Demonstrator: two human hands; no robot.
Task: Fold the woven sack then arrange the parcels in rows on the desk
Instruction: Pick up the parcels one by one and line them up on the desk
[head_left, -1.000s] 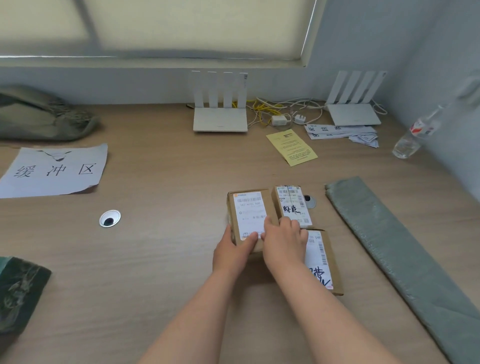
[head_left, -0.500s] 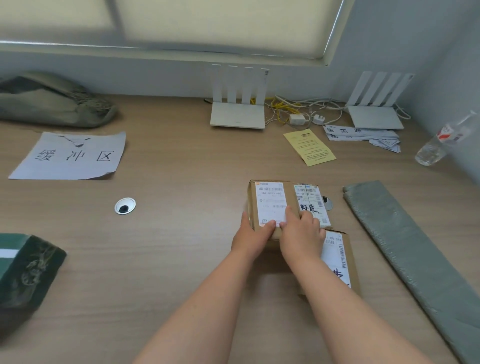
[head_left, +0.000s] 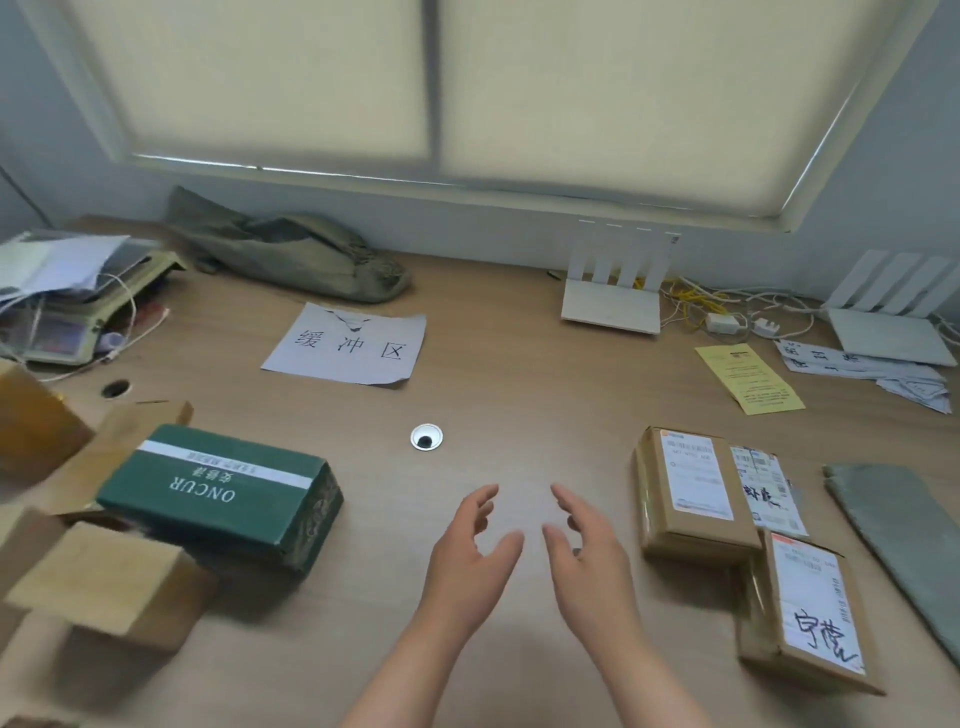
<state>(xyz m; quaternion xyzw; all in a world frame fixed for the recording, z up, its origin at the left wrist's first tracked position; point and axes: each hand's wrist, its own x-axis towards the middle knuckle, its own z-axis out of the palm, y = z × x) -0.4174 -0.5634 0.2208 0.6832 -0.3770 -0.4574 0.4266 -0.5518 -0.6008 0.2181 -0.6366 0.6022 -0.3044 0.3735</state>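
Wooden bench (head_left: 519, 395) under your hands: left hand (head_left: 462, 564) and right hand (head_left: 592, 566) hover released, empty. Right of them, three parcels (head_left: 696, 493) cluster, long axes running away from you; folded sack (head_left: 904, 545) beyond.

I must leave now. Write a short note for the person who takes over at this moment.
Left hand and right hand: both open, empty, above the desk.
Folded woven sack lies at the right edge: done.
Three labelled parcels are grouped beside it.
Left: green box and brown cartons at the left, not yet in rows.
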